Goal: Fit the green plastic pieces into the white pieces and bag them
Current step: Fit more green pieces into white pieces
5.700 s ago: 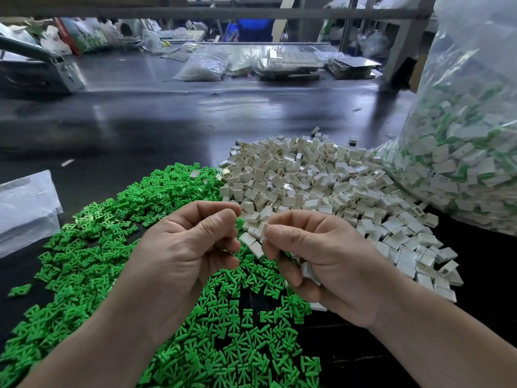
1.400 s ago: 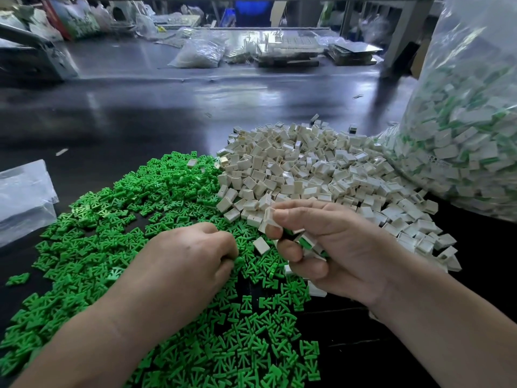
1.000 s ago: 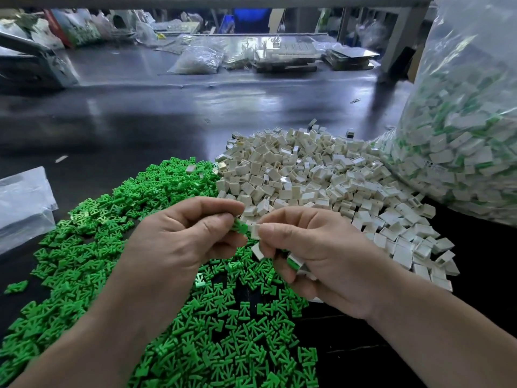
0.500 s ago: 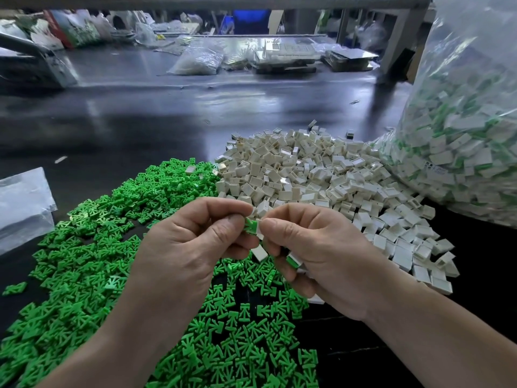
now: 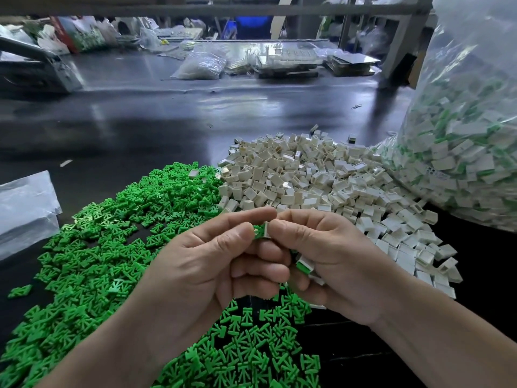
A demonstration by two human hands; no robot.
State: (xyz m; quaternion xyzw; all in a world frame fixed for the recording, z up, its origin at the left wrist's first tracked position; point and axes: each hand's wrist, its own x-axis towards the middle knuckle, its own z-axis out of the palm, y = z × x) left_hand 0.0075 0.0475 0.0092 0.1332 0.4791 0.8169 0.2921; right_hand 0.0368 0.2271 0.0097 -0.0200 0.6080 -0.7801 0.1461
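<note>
Above the piles, my left hand (image 5: 212, 264) pinches a green piece (image 5: 259, 230) between thumb and forefinger. The green piece sits partly inside a white piece (image 5: 266, 230) pinched by my right hand (image 5: 330, 261). The lower fingers of my right hand also hold fitted white-and-green pieces (image 5: 303, 265). A heap of loose green pieces (image 5: 112, 247) covers the table at left and below my hands. A heap of white pieces (image 5: 321, 180) lies behind and right. A big clear bag (image 5: 470, 141) of fitted pieces stands at the right.
The dark table (image 5: 167, 121) stretches back to clear bags (image 5: 201, 65) and flat trays (image 5: 288, 61) at its far side. A folded clear plastic bag (image 5: 25, 208) lies at the left edge. A grey machine part (image 5: 42, 71) sits far left.
My left hand rose from the green heap with a green piece and met my right hand. The green piece has gone further into the white piece over the last half second.
</note>
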